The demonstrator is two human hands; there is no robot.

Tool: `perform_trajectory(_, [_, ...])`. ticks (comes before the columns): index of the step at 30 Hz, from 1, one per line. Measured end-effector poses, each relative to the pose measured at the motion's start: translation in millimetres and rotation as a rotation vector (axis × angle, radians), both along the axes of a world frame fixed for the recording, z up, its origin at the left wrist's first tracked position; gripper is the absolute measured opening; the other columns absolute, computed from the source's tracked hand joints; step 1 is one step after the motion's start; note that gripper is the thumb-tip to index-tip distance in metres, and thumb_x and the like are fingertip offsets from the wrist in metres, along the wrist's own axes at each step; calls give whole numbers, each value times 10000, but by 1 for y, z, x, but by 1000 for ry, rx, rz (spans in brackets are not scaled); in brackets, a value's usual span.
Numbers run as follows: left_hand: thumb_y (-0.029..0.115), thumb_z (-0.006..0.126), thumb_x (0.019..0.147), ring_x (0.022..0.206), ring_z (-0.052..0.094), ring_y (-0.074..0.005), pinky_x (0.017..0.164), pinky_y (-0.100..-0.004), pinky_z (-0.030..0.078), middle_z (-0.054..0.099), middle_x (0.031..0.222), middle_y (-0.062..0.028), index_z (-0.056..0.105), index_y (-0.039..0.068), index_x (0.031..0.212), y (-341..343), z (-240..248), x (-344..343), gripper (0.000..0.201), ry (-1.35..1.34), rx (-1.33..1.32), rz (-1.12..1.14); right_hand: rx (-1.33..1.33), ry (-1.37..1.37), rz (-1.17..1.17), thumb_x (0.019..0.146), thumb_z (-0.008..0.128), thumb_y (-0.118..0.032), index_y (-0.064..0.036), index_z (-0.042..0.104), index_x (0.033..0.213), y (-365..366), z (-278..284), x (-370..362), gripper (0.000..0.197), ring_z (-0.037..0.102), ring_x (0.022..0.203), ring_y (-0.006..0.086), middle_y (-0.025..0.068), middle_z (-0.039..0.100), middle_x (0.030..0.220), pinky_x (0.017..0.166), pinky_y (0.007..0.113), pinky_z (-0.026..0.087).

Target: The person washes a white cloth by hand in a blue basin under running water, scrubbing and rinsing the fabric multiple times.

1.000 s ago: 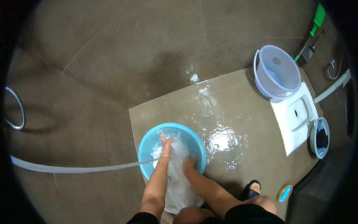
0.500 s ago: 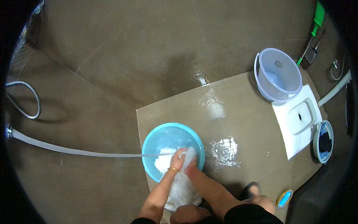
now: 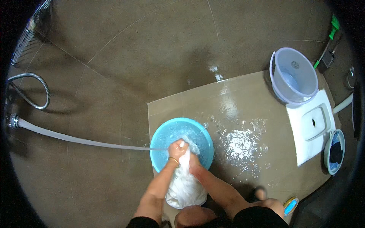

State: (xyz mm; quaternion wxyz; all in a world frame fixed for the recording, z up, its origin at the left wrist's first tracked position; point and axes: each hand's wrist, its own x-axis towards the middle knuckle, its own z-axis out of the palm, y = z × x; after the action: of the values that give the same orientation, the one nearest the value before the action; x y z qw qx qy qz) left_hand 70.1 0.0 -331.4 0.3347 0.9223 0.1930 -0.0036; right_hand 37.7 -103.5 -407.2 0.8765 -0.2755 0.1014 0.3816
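A light blue basin point(image 3: 209, 136) of water stands on the floor, its surface churned and bubbly. Water point(image 3: 87, 143) shoots from a tap point(image 3: 14, 121) at the left into it. Over the basin, my left hand point(image 3: 177, 150) is closed around bunched white cloth point(image 3: 184, 161), with a bit poking out above the fist. My right hand point(image 3: 194, 163) grips the same cloth from the right side, its fingers partly hidden. Toward me, the cloth runs into a white heap point(image 3: 186, 191) between my forearms; whether a container lies beneath it, I cannot tell.
At the right, a pale lavender bucket point(image 3: 294, 78) stands beside a white squat toilet point(image 3: 303, 146). A small pail point(image 3: 327, 155) holds dark and blue cloth. A metal hose point(image 3: 46, 89) loops on the left. Wet, shiny floor point(image 3: 239, 146) lies right of the basin.
The white cloth that lay in the basin is now bunched between my hands. My left hand has shifted slightly up and left. More splashes show on the floor, and the view has shifted a little.
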Motion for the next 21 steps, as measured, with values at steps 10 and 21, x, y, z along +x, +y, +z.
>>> perform_trajectory(10, [272, 496, 883, 1021, 535, -279, 841, -382, 433, 584, 1019, -204, 542, -31, 1064, 97, -56, -28, 356, 164, -82, 456, -1328, -1511, 67, 738, 542, -121, -88, 599, 747, -18, 93, 135, 66, 604, 821, 292, 122, 614, 839, 638, 442, 470])
perform_trajectory(21, [387, 602, 799, 1034, 533, -388, 896, -424, 422, 564, 1123, -214, 512, 90, 1213, 57, -67, -62, 517, 590, 121, 119, -1151, -1532, 238, 746, 615, -241, -118, 589, 1127, 50, -95, 85, 401, 317, 1223, 344, 149, 421, 1314, 1025, 562, 173])
